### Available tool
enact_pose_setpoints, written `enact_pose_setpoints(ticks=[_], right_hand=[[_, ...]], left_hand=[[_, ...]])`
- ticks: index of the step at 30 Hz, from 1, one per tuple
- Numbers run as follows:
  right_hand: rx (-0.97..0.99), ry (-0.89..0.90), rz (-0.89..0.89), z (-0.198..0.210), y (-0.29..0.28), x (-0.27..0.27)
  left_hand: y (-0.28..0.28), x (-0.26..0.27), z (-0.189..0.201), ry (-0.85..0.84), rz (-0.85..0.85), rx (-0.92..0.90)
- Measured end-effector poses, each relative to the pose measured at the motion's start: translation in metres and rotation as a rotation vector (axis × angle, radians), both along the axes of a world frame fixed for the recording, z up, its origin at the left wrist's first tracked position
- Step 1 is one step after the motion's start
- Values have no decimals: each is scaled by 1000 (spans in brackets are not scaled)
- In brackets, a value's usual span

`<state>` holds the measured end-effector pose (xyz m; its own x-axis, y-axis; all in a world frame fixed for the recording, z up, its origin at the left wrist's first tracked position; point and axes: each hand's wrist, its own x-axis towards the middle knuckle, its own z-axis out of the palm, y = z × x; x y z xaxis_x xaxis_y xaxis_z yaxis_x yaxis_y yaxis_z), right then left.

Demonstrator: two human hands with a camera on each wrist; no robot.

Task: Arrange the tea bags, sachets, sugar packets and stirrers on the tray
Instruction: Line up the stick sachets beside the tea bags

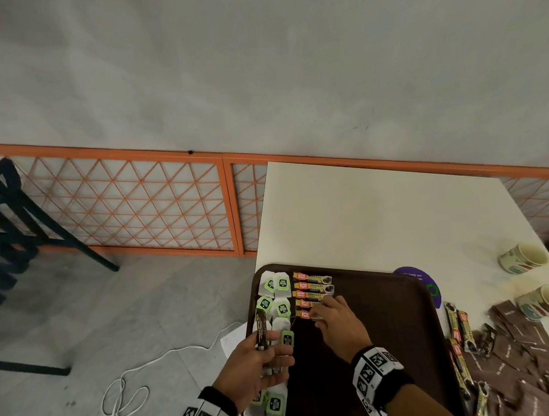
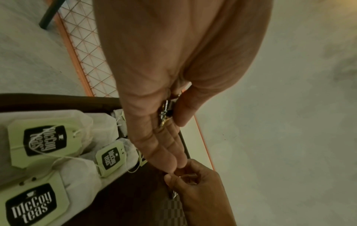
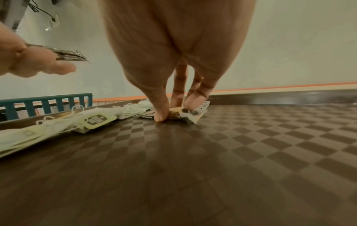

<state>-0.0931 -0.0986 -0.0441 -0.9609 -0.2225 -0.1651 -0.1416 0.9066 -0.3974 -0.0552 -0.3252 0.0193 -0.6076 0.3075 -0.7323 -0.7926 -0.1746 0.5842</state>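
Note:
A dark brown tray (image 1: 380, 301) lies on the white table. Down its left side runs a column of tea bags (image 1: 281, 308) with green tags. Beside them, at the far end, a row of orange-and-gold coffee sachets (image 1: 312, 284) lies flat. My right hand (image 1: 323, 315) pinches the nearest sachet of that row (image 3: 181, 113) between thumb and fingers, low on the tray floor. Over the tea bags, my left hand (image 1: 267, 351) grips a few more sachets (image 1: 261, 329), held upright and seen edge-on in the left wrist view (image 2: 166, 113).
Right of the tray lie loose coffee sachets (image 1: 455, 325) and a heap of brown sugar packets (image 1: 523, 346). Two paper cups (image 1: 523, 257) (image 1: 548, 302) stand near the table's right edge. A purple sticker (image 1: 417, 277) shows behind the tray. A white cable (image 1: 123, 390) lies on the floor.

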Motion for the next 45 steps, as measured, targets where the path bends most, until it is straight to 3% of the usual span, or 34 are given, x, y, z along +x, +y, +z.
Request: enact_pose_setpoints(ticks=[6,20,27,33,37,42,45], right_hand=[[-30,87,-44,1,1,-10],[-82,-36,9,1,-7,-8],[-147,96,-194,18,-9,-15],[-55,-48,-81,7,-9,-22],[-57,-52,-73,5,-8,-21],[-187,-12,-138,25,-7,-17],[-431,-13,-136,66,-21,-11]], left_hand=[[0,-1,0,-4,0,-5],[0,-1,2,-9,11,-11],[3,-2,4,-2,-7,22],[5,1,6,-6,-4,23],[2,3,7,1,4,34],[2,1,13,9,-3,82],[7,-1,20,-4,-67,179]])
